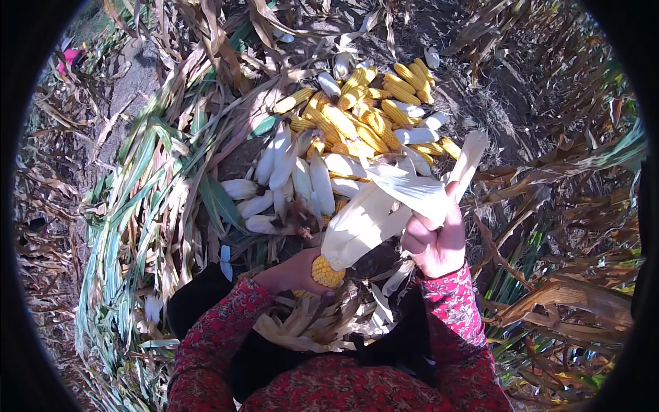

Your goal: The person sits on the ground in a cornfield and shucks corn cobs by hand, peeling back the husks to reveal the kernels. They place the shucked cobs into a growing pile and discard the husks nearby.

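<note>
My left hand [292, 272] grips an ear of corn [328, 272] in front of my lap, its yellow kernels showing at the near end. Pale husk leaves [355, 226] spread up and to the right from that ear. My right hand [436, 238] is closed on these husk leaves, with their loose ends sticking out past my fingers. How far the husk still joins the ear's base is hard to tell. Just beyond my hands lie several ears in pale husks [322, 183]. Behind them is a heap of bare yellow corn ears [368, 118].
Cut corn stalks with green and dry leaves [149, 170] lie in a thick band to the left. Stripped husks [314, 324] gather between my legs. Dry corn plants [561, 298] fill the right side. A pink object [68, 60] shows far off at upper left.
</note>
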